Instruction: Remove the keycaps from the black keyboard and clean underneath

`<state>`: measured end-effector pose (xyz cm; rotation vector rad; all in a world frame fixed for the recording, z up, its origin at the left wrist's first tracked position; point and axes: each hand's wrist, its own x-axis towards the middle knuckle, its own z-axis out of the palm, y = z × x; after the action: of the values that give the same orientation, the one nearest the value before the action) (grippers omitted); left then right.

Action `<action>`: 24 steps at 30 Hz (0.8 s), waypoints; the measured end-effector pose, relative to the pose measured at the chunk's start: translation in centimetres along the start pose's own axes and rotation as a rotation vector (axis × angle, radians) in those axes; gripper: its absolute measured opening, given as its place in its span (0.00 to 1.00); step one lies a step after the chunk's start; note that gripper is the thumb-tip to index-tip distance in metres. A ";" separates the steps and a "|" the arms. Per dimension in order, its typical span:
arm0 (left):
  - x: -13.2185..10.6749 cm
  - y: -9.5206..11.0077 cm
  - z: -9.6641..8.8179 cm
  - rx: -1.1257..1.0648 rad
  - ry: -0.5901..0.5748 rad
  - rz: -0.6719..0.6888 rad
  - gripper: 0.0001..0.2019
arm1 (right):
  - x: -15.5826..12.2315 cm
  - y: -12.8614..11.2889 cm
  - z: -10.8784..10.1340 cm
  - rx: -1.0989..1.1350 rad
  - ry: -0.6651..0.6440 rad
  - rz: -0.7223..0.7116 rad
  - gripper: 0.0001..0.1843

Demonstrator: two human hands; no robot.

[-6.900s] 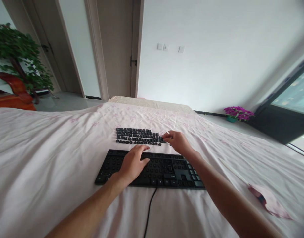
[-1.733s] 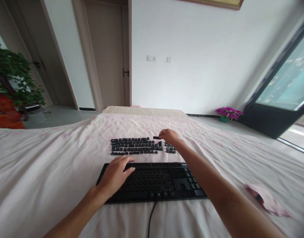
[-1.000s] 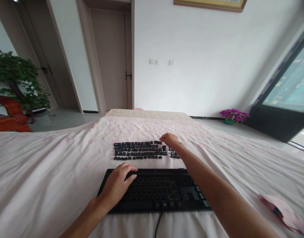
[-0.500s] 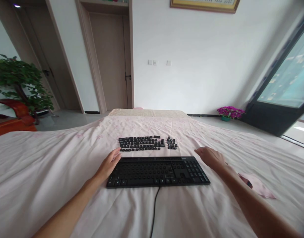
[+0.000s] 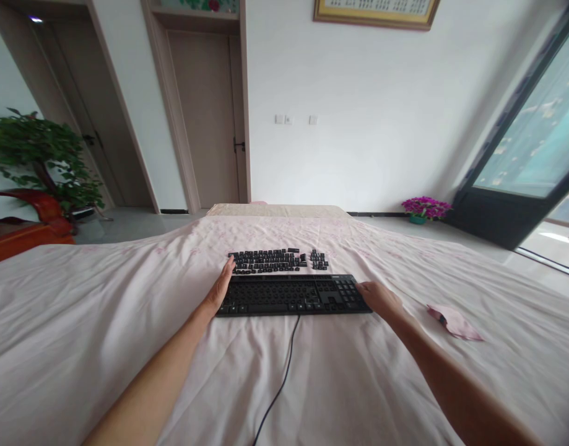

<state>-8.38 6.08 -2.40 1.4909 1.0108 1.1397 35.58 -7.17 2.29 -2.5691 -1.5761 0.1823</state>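
A black computer keyboard (image 5: 275,308) lies flat on the bedspread, with most of its main keycaps off; the number pad and part of the bottom row keep theirs. My left hand (image 5: 220,286) is closed against its left end, fingertips reaching past the top corner beside the loose keycaps. On the opposite end, my right hand (image 5: 379,298) grips the edge by the number pad, its fingers curled and partly hidden. Just behind the keyboard, the loose black keycaps (image 5: 268,260) are laid out in rows, with a smaller group of keycaps (image 5: 319,260) to their right.
The keyboard's cable (image 5: 284,381) runs toward me over the pale, wrinkled bedspread (image 5: 173,272). To the right lies a pink cloth (image 5: 456,322) with a dark patch. Farther off are a wooden chair (image 5: 52,217), a leafy plant (image 5: 43,155) and purple flowers (image 5: 426,207).
My right hand has come inward from beside the keyboard onto its right end. My left hand now lies along the left end. The view has drawn back, making the keyboard look smaller.
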 end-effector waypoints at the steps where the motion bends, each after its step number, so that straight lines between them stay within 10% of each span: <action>1: 0.3 -0.1 0.1 -0.021 0.006 0.000 0.34 | 0.2 -0.1 0.0 0.001 0.000 0.003 0.31; 24: 0.6 -1.9 -0.3 -0.322 0.164 0.019 0.39 | -2.3 2.8 3.2 -0.122 0.207 0.051 0.24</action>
<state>-8.69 7.11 -4.13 1.1680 0.8747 1.3842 36.46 -10.35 -1.27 -2.6197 -1.4902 -0.1753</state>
